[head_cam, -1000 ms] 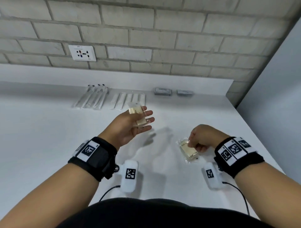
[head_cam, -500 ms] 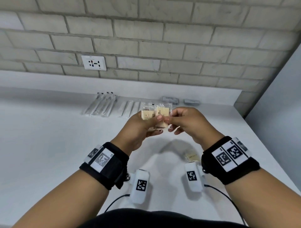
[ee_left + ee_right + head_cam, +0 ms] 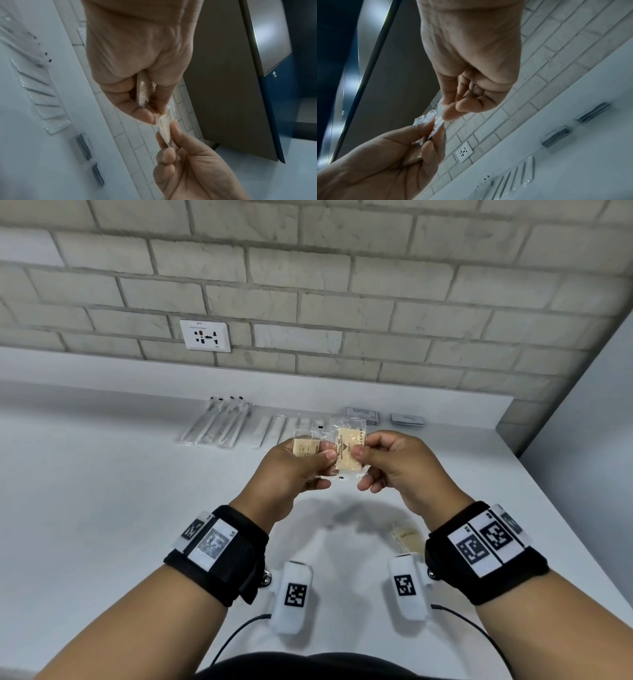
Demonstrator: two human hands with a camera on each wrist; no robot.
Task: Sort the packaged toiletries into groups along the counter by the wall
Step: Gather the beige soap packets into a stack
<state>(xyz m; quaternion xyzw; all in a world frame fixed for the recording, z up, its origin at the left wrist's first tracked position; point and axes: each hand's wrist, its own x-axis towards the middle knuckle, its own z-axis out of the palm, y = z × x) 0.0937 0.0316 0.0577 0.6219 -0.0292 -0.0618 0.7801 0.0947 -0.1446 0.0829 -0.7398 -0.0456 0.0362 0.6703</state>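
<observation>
Both hands are raised together above the counter. My left hand (image 3: 323,455) grips a clear-wrapped tan soap packet (image 3: 304,447) between thumb and fingers, seen edge-on in the left wrist view (image 3: 143,92). My right hand (image 3: 359,451) pinches the right edge of a second soap packet (image 3: 347,455), and my left thumb touches its left edge. In the right wrist view the crinkled wrapper (image 3: 437,121) shows between the fingertips of the two hands. A third soap packet (image 3: 407,537) lies flat on the counter, just ahead of my right wrist.
Groups lie along the white upstand by the brick wall: bagged toothbrushes (image 3: 219,422), flat white packets (image 3: 274,428), and two stacks of grey sachets (image 3: 362,416) (image 3: 407,420). A wall socket (image 3: 205,335) is above them. A grey side panel (image 3: 582,422) bounds the counter on the right.
My right hand lifted a soap packet off the counter and brought it up to my left hand, which held one before. My left thumb now touches both packets.
</observation>
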